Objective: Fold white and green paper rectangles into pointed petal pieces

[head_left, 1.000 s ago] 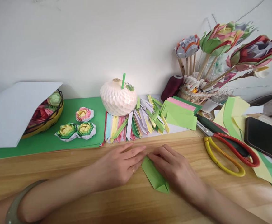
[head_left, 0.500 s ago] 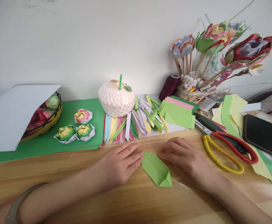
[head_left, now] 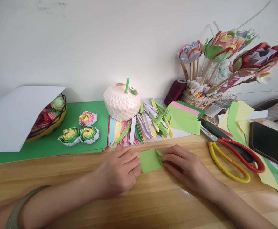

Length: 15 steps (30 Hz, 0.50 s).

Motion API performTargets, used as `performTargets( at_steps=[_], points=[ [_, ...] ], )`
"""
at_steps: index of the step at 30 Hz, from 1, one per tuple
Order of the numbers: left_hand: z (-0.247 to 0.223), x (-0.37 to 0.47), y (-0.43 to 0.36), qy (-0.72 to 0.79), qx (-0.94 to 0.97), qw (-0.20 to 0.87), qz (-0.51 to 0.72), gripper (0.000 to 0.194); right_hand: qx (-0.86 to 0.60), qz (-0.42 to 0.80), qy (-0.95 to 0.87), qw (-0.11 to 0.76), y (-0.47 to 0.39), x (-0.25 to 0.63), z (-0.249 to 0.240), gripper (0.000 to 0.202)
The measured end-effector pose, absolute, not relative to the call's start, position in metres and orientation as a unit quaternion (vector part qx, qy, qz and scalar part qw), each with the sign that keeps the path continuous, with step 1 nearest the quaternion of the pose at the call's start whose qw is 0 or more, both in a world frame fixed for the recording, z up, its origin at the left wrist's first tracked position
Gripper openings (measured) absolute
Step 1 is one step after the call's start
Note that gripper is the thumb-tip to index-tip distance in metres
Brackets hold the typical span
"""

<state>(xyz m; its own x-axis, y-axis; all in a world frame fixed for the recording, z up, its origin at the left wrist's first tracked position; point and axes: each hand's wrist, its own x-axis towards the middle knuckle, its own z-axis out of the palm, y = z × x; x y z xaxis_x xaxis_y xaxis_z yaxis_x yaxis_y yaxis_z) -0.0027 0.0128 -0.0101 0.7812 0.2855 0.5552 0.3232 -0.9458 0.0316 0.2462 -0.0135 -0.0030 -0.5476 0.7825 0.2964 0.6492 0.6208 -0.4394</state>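
Observation:
A light green paper piece (head_left: 150,161) with folded corners lies on the wooden table between both hands, its long side running left to right. My left hand (head_left: 122,170) has its fingertips on the left end of the paper, the fingers close together. At the right end, the fingers of my right hand (head_left: 185,163) pinch the folded corner flaps. The tips of both thumbs are partly hidden.
Behind the hands are folded paper strips (head_left: 139,127), a white textured container (head_left: 122,102) and green sheets (head_left: 169,122). Scissors (head_left: 234,156) and a phone (head_left: 266,142) lie right. Paper flowers (head_left: 87,133) and a basket (head_left: 49,125) stand left.
The green paper has turned from slanted to nearly level. My right hand, earlier beside it, now grips its right end. The whole view has shifted slightly.

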Motion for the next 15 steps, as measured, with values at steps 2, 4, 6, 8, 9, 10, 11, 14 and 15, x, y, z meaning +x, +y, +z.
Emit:
performTargets(
  at_steps=[2, 4, 6, 8, 9, 10, 11, 14, 15],
  points=[
    [-0.0094, -0.0023, 0.0135, -0.168, -0.948, 0.026, -0.269, 0.021, -0.409, 0.138, -0.871, 0.234, -0.0136, 0.2447, -0.0048, 0.016],
    [-0.0098, -0.0019, 0.0139, -0.173, -0.949, 0.036, -0.259, 0.020, -0.404, 0.136, -0.878, 0.219, -0.0143, 0.2439, -0.0042, 0.018],
    [-0.0110, -0.0019, 0.0142, -0.171, -0.948, 0.064, -0.261, 0.017, -0.399, 0.141, -0.881, 0.210, -0.0150, 0.2442, -0.0025, 0.021],
    [-0.0122, -0.0023, 0.0144, -0.161, -0.945, 0.093, -0.268, 0.016, -0.396, 0.147, -0.882, 0.210, -0.0155, 0.2452, -0.0010, 0.023],
    [-0.0125, -0.0025, 0.0145, -0.158, -0.944, 0.101, -0.273, 0.016, -0.396, 0.150, -0.881, 0.211, -0.0155, 0.2456, -0.0005, 0.024],
    [-0.0124, -0.0026, 0.0147, -0.159, -0.942, 0.099, -0.279, 0.017, -0.396, 0.151, -0.881, 0.212, -0.0154, 0.2457, -0.0003, 0.024],
    [-0.0119, -0.0026, 0.0149, -0.166, -0.940, 0.089, -0.284, 0.018, -0.397, 0.152, -0.880, 0.213, -0.0153, 0.2456, -0.0002, 0.022],
    [-0.0086, -0.0011, 0.0154, -0.206, -0.935, 0.016, -0.288, 0.020, -0.396, 0.142, -0.878, 0.226, -0.0148, 0.2432, -0.0010, 0.010],
    [-0.0073, -0.0004, 0.0153, -0.222, -0.931, -0.013, -0.289, 0.020, -0.397, 0.137, -0.877, 0.232, -0.0147, 0.2420, -0.0014, 0.010]
  ],
)
